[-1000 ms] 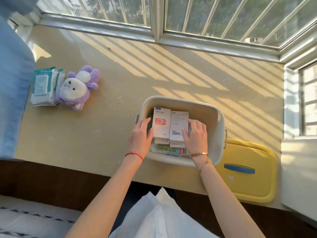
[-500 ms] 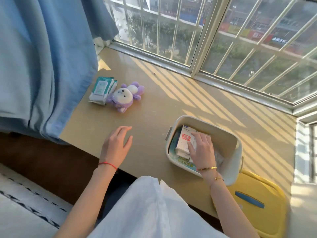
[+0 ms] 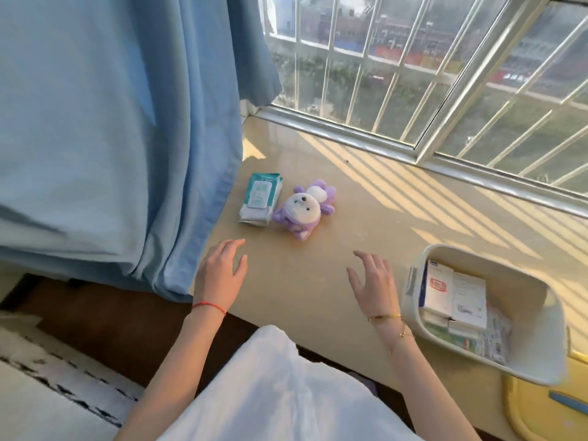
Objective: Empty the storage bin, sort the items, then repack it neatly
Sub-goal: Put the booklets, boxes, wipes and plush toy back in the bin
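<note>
Head view. Landmark: storage bin (image 3: pixel 537 370), off-white plastic, standing on the beige bench (image 3: pixel 318 313) at the right, close to the bench's near edge.

Inside the bin: two white boxes (image 3: pixel 455 297) lying flat side by side on top, the left one with a red mark; beneath them, flat packets (image 3: pixel 477 343) with green and red print. The bin's right part shows bare wall.

Just behind the bin's near right corner: yellow lid (image 3: pixel 525 418) with a blue handle, partly out of frame.

Left of the bin, just beside it: right hand (image 3: pixel 374 286), gold bracelets at the wrist, fingers spread and relaxed above the bench, grip released, holding nothing.

Further left of the bin: left hand (image 3: pixel 221 275), red string at the wrist, fingers loosely extended over the bench's near left edge, grip released, holding nothing.

Well left of the bin and farther back: purple-and-white plush toy (image 3: pixel 304 210) lying on the bench; touching or just beside its left side, a pack of wet wipes (image 3: pixel 259 198) with a teal top.

Beyond these: blue curtain (image 3: pixel 111 138) hanging over the bench's left end; barred window (image 3: pixel 413 68) along the back.
</note>
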`<action>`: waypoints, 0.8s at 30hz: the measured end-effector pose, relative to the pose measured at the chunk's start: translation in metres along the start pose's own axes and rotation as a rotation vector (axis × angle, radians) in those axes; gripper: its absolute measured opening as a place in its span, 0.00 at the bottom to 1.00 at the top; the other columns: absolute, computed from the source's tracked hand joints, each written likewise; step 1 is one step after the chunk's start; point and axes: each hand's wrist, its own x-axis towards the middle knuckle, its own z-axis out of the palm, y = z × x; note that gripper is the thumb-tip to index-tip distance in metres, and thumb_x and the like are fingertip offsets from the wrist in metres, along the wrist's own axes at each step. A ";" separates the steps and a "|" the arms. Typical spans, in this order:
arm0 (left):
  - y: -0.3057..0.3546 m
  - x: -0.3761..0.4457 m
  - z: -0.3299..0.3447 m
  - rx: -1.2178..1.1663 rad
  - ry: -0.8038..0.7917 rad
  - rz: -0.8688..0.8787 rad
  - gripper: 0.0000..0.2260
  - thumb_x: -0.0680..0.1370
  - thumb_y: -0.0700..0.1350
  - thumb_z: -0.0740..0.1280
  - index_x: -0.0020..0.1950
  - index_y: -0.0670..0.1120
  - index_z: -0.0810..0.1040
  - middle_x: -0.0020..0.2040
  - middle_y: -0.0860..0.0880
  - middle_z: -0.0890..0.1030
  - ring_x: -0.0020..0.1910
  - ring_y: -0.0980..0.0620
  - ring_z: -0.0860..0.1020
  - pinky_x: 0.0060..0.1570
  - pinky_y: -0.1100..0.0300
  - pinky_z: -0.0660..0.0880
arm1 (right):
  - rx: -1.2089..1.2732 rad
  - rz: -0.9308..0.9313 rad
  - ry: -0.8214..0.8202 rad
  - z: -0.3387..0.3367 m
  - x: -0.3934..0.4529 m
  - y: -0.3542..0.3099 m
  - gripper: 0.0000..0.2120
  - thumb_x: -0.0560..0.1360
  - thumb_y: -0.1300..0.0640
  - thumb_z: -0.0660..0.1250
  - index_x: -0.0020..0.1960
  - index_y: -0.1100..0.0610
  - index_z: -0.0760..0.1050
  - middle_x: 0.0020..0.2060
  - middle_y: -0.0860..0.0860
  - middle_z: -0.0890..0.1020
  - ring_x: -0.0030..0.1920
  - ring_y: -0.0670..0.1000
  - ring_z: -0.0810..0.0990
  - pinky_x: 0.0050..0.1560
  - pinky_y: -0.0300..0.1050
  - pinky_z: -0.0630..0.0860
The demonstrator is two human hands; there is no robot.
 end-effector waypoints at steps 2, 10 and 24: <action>-0.026 0.023 -0.010 -0.015 -0.029 0.000 0.14 0.77 0.42 0.66 0.62 0.45 0.76 0.58 0.46 0.79 0.57 0.45 0.76 0.53 0.52 0.73 | 0.020 0.027 -0.011 0.021 0.011 -0.029 0.17 0.73 0.59 0.70 0.61 0.59 0.75 0.52 0.56 0.79 0.54 0.59 0.75 0.58 0.51 0.72; -0.091 0.125 0.004 -0.072 -0.116 0.009 0.15 0.77 0.43 0.66 0.63 0.44 0.75 0.57 0.44 0.79 0.57 0.44 0.76 0.55 0.52 0.73 | -0.014 0.093 -0.048 0.078 0.083 -0.092 0.15 0.73 0.59 0.69 0.58 0.59 0.75 0.50 0.57 0.79 0.50 0.61 0.75 0.53 0.53 0.73; -0.146 0.267 0.144 -0.004 -0.380 -0.219 0.30 0.74 0.61 0.65 0.69 0.45 0.67 0.65 0.46 0.74 0.63 0.46 0.72 0.54 0.51 0.73 | -0.050 0.100 -0.073 0.202 0.212 -0.081 0.17 0.74 0.52 0.58 0.56 0.60 0.76 0.51 0.57 0.79 0.53 0.56 0.71 0.57 0.50 0.68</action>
